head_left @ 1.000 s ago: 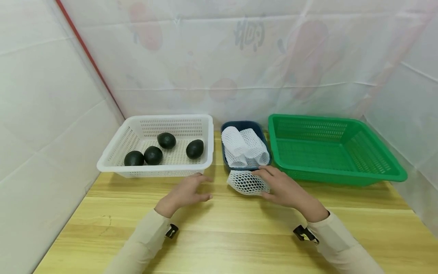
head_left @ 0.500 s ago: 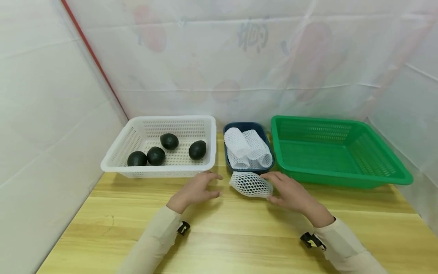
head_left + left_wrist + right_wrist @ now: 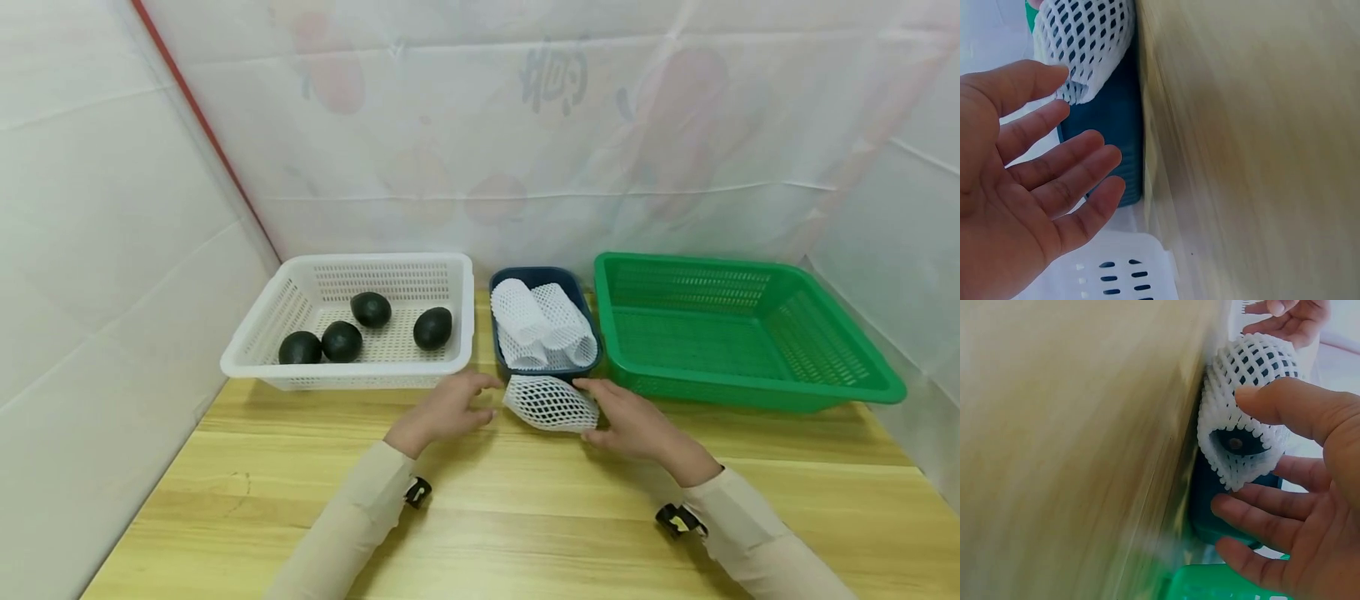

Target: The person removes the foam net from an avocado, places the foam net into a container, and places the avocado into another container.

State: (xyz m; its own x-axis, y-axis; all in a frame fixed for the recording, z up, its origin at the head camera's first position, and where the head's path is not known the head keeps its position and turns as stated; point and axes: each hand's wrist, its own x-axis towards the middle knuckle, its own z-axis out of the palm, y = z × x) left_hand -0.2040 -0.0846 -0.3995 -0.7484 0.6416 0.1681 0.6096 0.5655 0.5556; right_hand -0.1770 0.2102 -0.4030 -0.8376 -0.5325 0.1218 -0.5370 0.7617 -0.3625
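Observation:
An avocado in a white foam net sleeve [image 3: 551, 403] lies sideways just in front of the dark blue basket [image 3: 500, 367]. Its dark end with a stem spot shows through the sleeve's open end in the right wrist view. My right hand [image 3: 632, 421] holds the sleeved avocado at that end, between thumb and forefinger. To the left, my left hand [image 3: 442, 412] has its fingers spread and bent a little, close to the sleeve's other end. In the left wrist view a fingertip and thumb of the left hand [image 3: 1041, 169] come near the netting; contact is unclear.
Several bare avocados [image 3: 371, 309] lie in a white basket [image 3: 345, 369] at the left. More foam net sleeves [image 3: 517, 312] fill the blue basket. A green basket [image 3: 750, 385] stands at the right. A cloth wall [image 3: 465, 125] rises behind the wooden table [image 3: 510, 517].
My left hand has moved right, toward the sleeved avocado. The right hand keeps hold of it with little movement. The head view has shifted slightly.

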